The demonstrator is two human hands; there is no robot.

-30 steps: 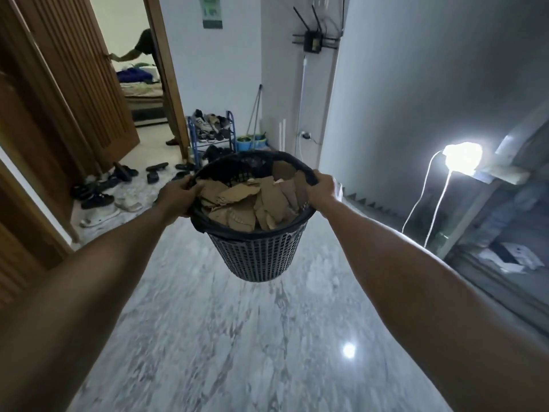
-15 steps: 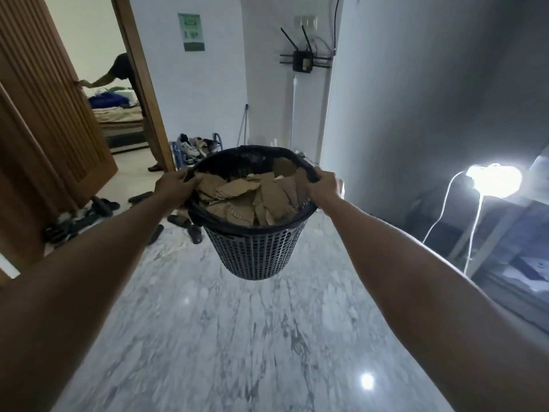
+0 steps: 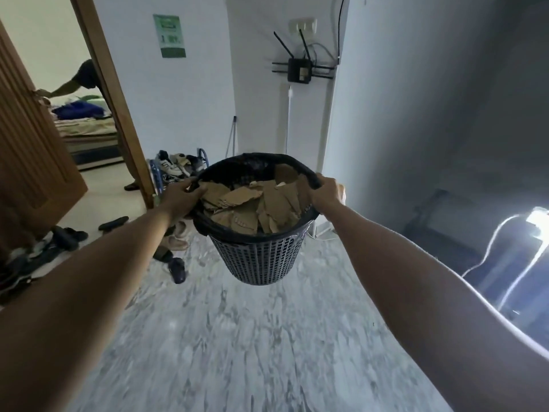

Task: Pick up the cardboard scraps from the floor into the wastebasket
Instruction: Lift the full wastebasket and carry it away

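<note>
Wastebasket (image 3: 258, 257) still aloft, both hands gripping; doorway nearer.

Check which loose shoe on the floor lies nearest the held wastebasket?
The dark blue slipper, just lower-left of the wastebasket; the beige pair and black sandals lie farther left.

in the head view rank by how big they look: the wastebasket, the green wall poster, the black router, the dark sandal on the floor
1. Dark mesh plastic wastebasket, though nearness to the camera inflates it.
2. Black wall-mounted router, antennas included.
3. Green rectangular wall poster.
4. Dark sandal on the marble floor.
Router and poster look close; that order is unsure.
</note>
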